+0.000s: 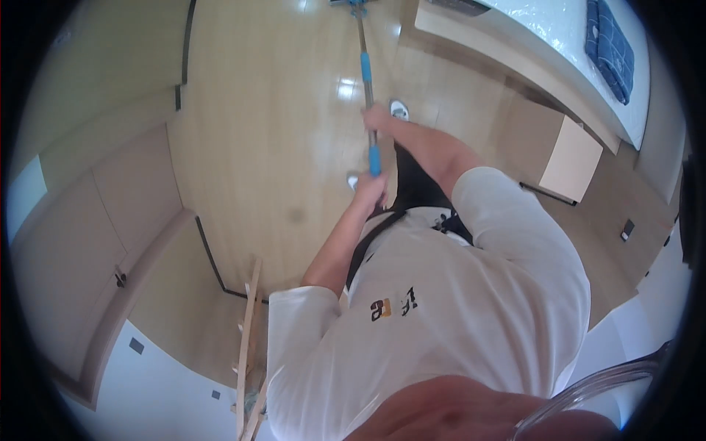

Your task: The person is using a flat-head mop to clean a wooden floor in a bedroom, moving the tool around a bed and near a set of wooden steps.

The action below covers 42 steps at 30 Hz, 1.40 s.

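A mop [365, 67] with a metal pole and blue grip sleeves stretches away from me over the floor. Its blue head [357, 9] lies at the far edge of the view, partly cut off. My left hand [371, 189] is wrapped round the near end of the pole, just below the lower blue sleeve. Farther up, between the two sleeves, my right hand [376, 117] grips the bare metal. Both hands are closed on the mop.
Light wooden floor [272, 147] spreads ahead and to the left. A plastic-covered bed [544, 44] with a folded blue cloth [610, 51] stands at far right, beside a small cabinet [570, 158]. At left is a closed door [95, 213]; a wooden rack [248, 345] stands near my left side.
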Tool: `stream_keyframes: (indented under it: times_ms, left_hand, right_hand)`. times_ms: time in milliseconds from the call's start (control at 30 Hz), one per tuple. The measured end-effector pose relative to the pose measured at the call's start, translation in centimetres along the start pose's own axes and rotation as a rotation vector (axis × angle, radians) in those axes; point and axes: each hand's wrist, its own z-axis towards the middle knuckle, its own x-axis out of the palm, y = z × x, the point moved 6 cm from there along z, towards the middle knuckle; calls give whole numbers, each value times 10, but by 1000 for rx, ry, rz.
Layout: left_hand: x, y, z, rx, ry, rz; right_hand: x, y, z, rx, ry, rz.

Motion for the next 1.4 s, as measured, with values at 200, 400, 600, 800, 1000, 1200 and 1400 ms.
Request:
stream_keyframes:
  times_ms: [200, 400, 600, 800, 1000, 1200, 1400]
  left_hand:
    - [63, -231, 30, 156, 422, -787]
    - [6, -176, 10, 136, 353, -650]
    - [-196, 129, -55, -35, 188, -388]
    - [-368, 498, -237, -155, -601, 648]
    - [-396, 550, -423, -535, -1058, 944]
    - [-438, 482, -371, -387, -1101, 1145]
    - [-361, 304, -241, -48, -1034, 1125]
  right_hand:
    - [-223, 87, 41, 323, -125, 1250]
    - [-166, 106, 17, 197, 165, 1003]
    - [143, 193, -87, -617, 589, -137]
    - [422, 303, -344, -837, 1005, 23]
    - [300, 471, -506, -256, 1306, -23]
    - [550, 394, -432, 520, 935, 689]
    - [446, 281, -258, 418, 463, 937]
